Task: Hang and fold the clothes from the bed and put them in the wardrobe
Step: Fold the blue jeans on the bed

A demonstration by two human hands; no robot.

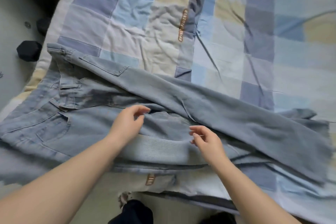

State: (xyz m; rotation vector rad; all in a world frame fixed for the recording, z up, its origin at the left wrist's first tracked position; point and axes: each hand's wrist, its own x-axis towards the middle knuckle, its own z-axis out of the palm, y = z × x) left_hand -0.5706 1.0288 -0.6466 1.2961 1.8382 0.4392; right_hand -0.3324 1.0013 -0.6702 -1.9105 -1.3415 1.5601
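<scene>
A pair of light blue jeans (87, 129) lies across the near edge of the bed, waistband at the left. One leg (227, 107) is folded diagonally over the other and runs to the frayed hem at the right. My left hand (127, 123) hovers over the crotch area with fingers loosely curled, holding nothing. My right hand (207, 142) sits just right of it above the lower leg, fingers relaxed and also holding nothing. Whether either hand touches the denim is unclear.
A patchwork quilt (163, 23) in blue, beige and lilac squares covers the bed. On the pale floor at the left stand two dark blocks (29, 51). Dark trouser legs and feet (134, 212) show at the bottom edge.
</scene>
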